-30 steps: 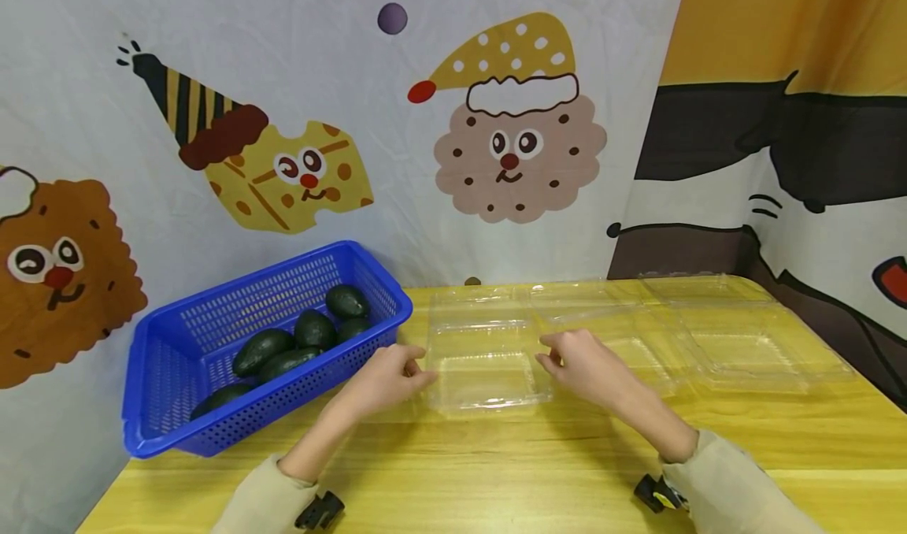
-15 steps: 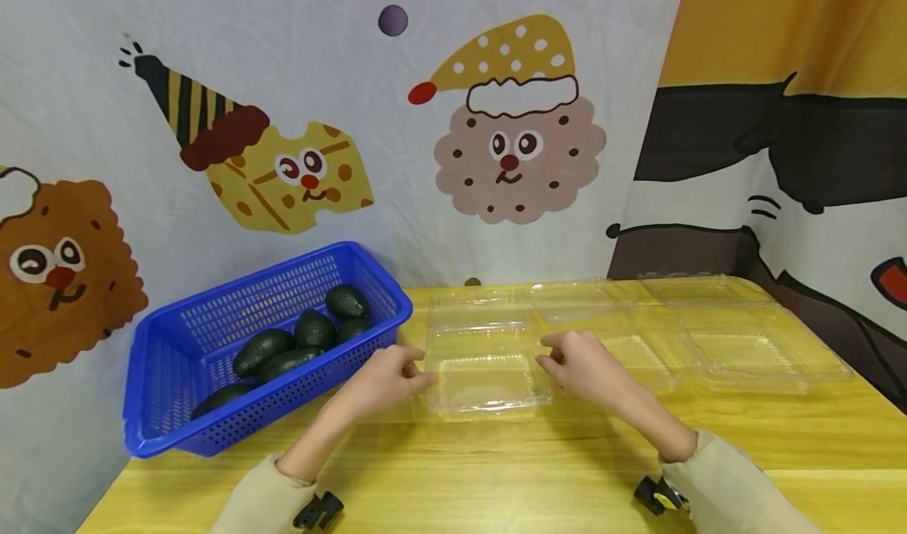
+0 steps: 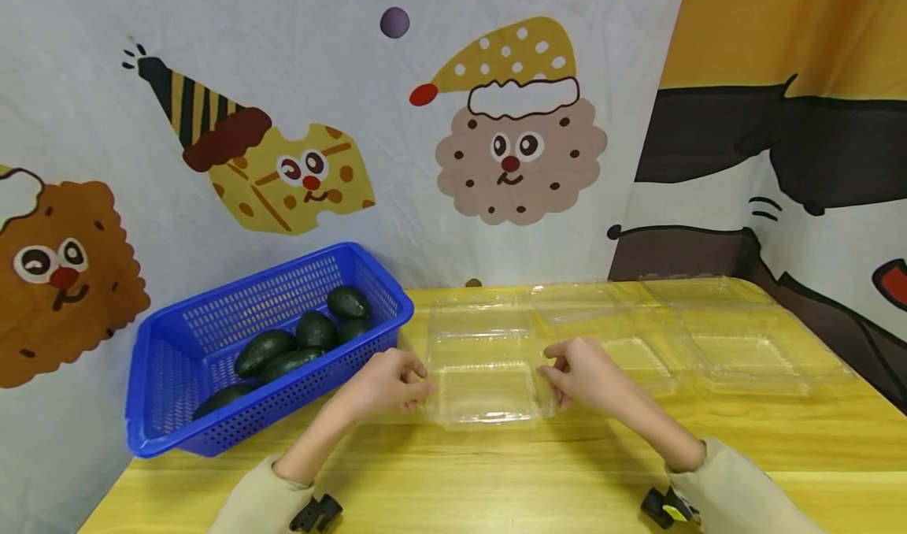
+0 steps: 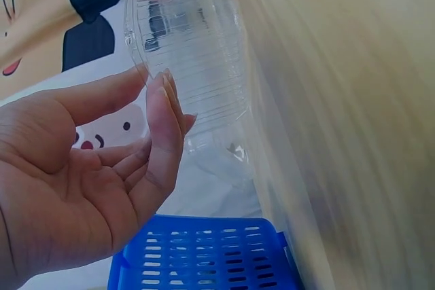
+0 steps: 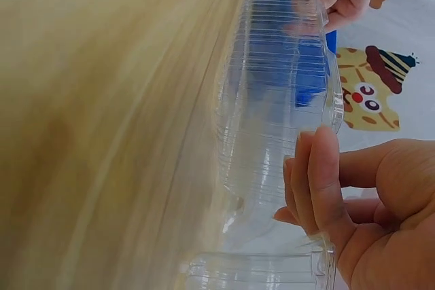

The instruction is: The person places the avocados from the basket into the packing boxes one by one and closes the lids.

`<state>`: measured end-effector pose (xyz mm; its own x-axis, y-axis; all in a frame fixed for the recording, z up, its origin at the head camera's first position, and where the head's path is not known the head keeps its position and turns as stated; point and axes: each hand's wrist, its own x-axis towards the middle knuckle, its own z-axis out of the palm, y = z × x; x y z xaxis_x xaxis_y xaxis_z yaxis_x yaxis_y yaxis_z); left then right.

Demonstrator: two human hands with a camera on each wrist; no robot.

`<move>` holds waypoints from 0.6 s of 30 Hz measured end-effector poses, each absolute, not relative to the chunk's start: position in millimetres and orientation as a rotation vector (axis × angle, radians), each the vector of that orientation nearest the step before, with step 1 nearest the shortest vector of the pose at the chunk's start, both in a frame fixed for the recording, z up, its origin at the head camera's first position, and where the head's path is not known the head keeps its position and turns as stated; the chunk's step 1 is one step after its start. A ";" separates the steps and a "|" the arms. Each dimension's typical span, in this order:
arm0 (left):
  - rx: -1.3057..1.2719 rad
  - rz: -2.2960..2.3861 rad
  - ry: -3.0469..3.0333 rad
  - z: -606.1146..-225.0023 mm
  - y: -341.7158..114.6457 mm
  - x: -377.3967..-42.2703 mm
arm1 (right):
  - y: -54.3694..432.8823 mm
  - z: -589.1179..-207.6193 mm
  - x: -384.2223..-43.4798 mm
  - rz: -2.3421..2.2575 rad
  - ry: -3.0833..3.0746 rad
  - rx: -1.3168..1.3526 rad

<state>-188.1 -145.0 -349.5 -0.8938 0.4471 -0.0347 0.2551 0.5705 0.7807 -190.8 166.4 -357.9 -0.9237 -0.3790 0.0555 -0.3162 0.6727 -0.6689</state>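
Note:
A clear plastic clamshell container (image 3: 485, 392) stands on the wooden table, its hinged lid (image 3: 482, 317) folded open toward the wall. My left hand (image 3: 388, 380) pinches the container's left rim between thumb and fingers. On the opposite side, my right hand (image 3: 586, 372) grips the right rim in the same way. From the left wrist, the ribbed side wall (image 4: 197, 66) shows right at the fingertips. The right wrist view has the container (image 5: 272, 79) stretching from the right fingertips across to the left hand.
A blue plastic basket (image 3: 283, 405) holding several dark green avocados (image 3: 263, 352) stands to the left. More clear containers (image 3: 754, 357) lie open on the right, one close beside my right hand. A cartoon-printed cloth (image 3: 397, 124) hangs behind the table (image 3: 453, 479).
The container has slid slightly toward me, with both hands now holding its sides. The right fingers have come down around the rim. Basket and avocados stay as they were.

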 end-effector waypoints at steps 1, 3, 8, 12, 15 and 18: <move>0.576 1.224 2.576 -349.3 -144.7 -187.1 | 166.2 -358.1 -190.1 -1.099 2.783 -0.577; 0.564 1.218 2.579 -348.9 -144.6 -185.2 | 165.6 -358.3 -188.7 -1.115 2.765 -0.568; 0.561 1.204 2.583 -348.6 -144.8 -181.7 | 164.7 -358.7 -185.9 -1.150 2.727 -0.546; 0.575 1.193 2.586 -350.2 -145.5 -180.3 | 166.1 -358.9 -184.5 -1.182 2.683 -0.540; 0.571 1.210 2.558 -350.8 -146.2 -178.5 | 167.8 -358.9 -183.8 -1.222 2.631 -0.536; 0.569 1.239 2.527 -350.9 -147.1 -176.9 | 169.1 -359.0 -183.0 -1.262 2.584 -0.517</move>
